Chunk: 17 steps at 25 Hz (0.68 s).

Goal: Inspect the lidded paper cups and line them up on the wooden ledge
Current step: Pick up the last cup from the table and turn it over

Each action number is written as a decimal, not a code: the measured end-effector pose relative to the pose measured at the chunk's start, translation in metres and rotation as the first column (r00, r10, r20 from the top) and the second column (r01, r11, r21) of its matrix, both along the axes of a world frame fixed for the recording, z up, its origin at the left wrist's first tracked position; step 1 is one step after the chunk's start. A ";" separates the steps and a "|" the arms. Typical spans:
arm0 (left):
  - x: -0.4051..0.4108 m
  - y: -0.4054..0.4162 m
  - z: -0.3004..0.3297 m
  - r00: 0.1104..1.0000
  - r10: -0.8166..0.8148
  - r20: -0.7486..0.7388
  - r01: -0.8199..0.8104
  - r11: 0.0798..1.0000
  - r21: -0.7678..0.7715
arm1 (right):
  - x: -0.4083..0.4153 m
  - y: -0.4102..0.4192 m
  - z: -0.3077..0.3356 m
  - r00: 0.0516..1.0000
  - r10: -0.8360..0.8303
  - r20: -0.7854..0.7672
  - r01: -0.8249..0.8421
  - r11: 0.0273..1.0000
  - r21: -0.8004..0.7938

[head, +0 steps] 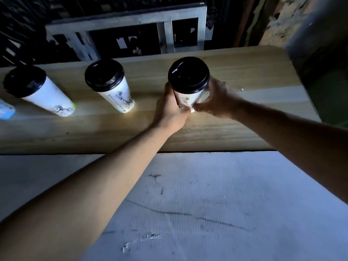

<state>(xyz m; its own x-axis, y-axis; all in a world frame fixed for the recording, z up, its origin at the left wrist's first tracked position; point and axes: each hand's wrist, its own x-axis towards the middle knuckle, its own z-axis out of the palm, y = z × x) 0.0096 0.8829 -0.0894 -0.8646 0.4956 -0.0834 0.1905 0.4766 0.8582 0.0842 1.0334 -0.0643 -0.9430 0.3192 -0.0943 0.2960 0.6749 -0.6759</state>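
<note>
Three white paper cups with black lids stand on the wooden ledge (244,117). The left cup (47,95) and the middle cup (114,91) stand free, apart from each other. The right cup (188,76) sits between both hands. My left hand (169,112) wraps its left side and base. My right hand (216,98) grips its right side, fingertips touching near the cup's base. Each cup bears a dark line drawing low on its wall. The held cup's base is hidden by my fingers.
A grey ribbed surface (188,204) lies below the ledge's near edge. A metal frame (131,25) leans behind the ledge. A dark post (320,63) bounds the ledge on the right. A pale blue object (5,110) shows at the far left.
</note>
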 end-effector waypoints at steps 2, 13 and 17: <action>-0.007 0.004 -0.001 1.000 0.009 0.004 -0.009 1.000 -0.004 | -0.007 0.004 0.001 1.000 0.012 0.016 -0.012 1.000 0.008; -0.018 0.016 -0.010 0.998 -0.065 -0.006 0.065 0.995 -0.077 | -0.014 0.011 -0.008 0.996 -0.057 0.072 0.062 0.996 -0.071; -0.014 0.013 -0.010 0.999 -0.031 -0.034 0.030 0.999 -0.045 | -0.010 0.011 -0.004 0.994 -0.045 0.104 0.051 0.997 -0.061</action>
